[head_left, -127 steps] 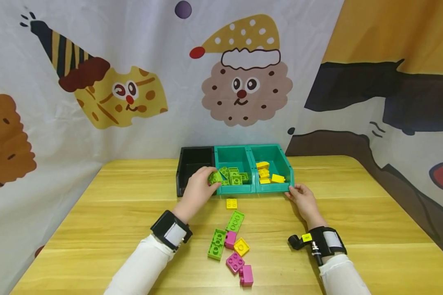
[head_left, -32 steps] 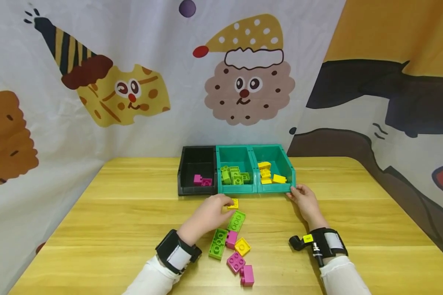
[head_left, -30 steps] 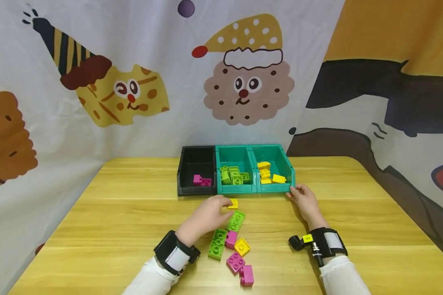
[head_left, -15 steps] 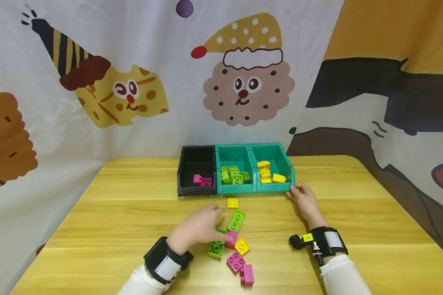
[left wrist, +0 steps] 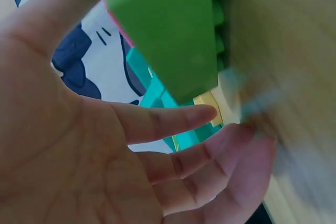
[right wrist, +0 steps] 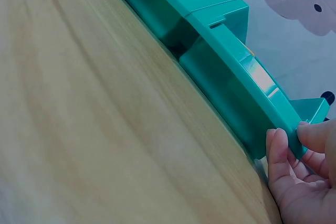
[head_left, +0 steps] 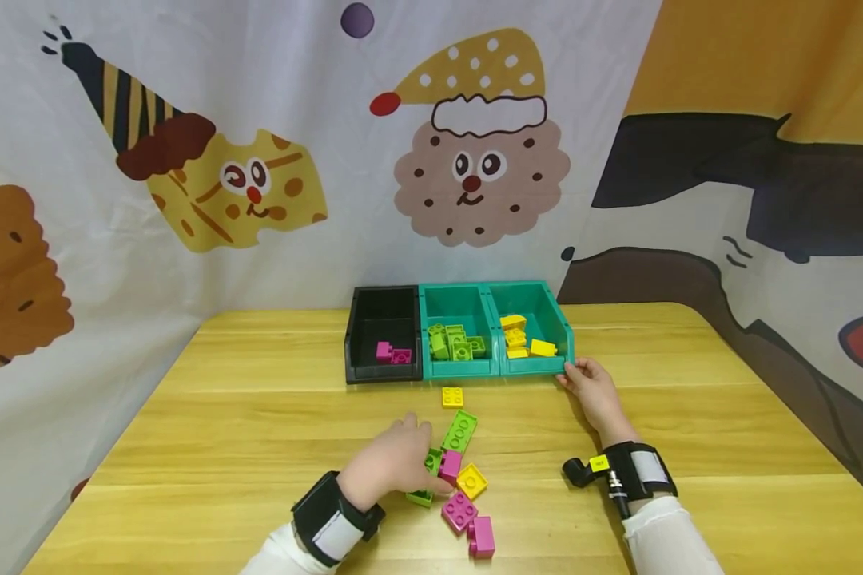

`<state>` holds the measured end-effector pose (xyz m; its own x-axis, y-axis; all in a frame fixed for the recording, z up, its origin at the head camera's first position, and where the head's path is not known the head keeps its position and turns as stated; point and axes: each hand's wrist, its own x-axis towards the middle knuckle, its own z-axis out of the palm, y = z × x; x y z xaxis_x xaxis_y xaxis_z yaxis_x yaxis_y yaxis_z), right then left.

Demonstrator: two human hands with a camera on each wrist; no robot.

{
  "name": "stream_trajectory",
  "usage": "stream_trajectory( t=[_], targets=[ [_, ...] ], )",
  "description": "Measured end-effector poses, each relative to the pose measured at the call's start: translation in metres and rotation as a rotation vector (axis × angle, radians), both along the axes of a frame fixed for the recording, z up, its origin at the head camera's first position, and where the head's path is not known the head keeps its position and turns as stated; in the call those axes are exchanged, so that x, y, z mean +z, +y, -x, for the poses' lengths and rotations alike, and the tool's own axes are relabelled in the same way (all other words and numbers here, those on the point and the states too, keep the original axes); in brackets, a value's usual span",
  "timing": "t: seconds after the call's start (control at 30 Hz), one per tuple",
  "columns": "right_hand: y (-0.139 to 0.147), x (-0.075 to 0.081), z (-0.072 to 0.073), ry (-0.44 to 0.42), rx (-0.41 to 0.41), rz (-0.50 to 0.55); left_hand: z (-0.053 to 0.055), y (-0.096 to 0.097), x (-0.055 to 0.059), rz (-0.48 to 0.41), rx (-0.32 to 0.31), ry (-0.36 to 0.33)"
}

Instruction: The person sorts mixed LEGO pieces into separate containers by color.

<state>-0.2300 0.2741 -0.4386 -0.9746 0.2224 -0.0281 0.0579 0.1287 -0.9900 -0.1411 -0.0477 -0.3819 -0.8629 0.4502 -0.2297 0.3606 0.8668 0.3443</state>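
My left hand [head_left: 390, 461] reaches over a green toy brick [head_left: 432, 460] on the table, partly covering it. In the left wrist view the green brick [left wrist: 165, 30] fills the space past the spread thumb and forefinger, which are not closed around it. A magenta brick [head_left: 451, 466] lies against its right side, by the thumb. My right hand [head_left: 594, 395] pinches the front right corner of the right-hand teal bin [head_left: 535, 366]. The right wrist view shows the thumb and fingers on either side of that corner of the bin [right wrist: 226, 98].
More bricks lie about: green [head_left: 460, 431], yellow [head_left: 472, 481], yellow [head_left: 452, 397], magenta [head_left: 459, 512] and magenta [head_left: 481, 537]. A black bin [head_left: 383, 372] holds magenta bricks. The middle teal bin [head_left: 460, 368] has several green ones; yellow ones lie in the right bin.
Two magenta bricks now lie in the black bin. My left hand has drawn back from the bins, past the yellow brick, to the green brick. The right hand stays at the bin corner.
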Motion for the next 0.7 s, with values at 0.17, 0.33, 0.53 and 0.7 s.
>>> stream_trajectory(
  t=[0.17,0.33,0.53,0.7],
  targets=[
    [0.0012,-0.0015,0.0006,0.0,0.0,-0.01,-0.0024,0.0027,-0.0016,0.003,-0.002,-0.001],
    [0.0011,-0.0007,-0.0001,0.003,0.003,-0.013,-0.0021,0.0027,-0.0031,-0.012,0.026,-0.043],
    [0.0002,0.0013,-0.0011,-0.008,0.009,-0.016,-0.0006,0.0035,-0.0036,-0.027,0.061,-0.059],
    [0.0003,0.0018,-0.0011,-0.013,0.01,-0.021,-0.0007,0.0032,-0.0021,-0.021,0.055,-0.042]
  ],
)
